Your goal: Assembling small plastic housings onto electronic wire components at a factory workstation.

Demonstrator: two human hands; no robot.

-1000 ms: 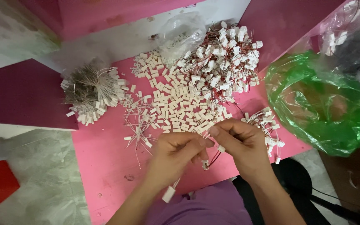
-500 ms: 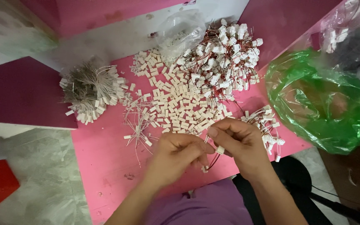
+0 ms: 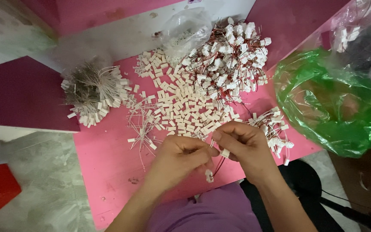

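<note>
Two hands work a small wired connector at the near edge of a pink counter (image 3: 108,163).

The left hand (image 3: 179,157) and right hand (image 3: 243,146) meet fingertip to fingertip, both pinched on a small white connector (image 3: 225,153) with thin red wires; a second white connector end (image 3: 209,175) dangles just below them. Just beyond the hands lies a spread of loose white housings (image 3: 185,109). Behind that sits a heap of red-wired connectors (image 3: 232,56), and a smaller bunch (image 3: 273,131) lies just right of the right hand. To the left are a bundle of white-wired connectors (image 3: 93,92) and a few loose white wires (image 3: 142,124). A green plastic bag (image 3: 331,99) stands at the right, a clear bag (image 3: 185,30) at the back.
</note>
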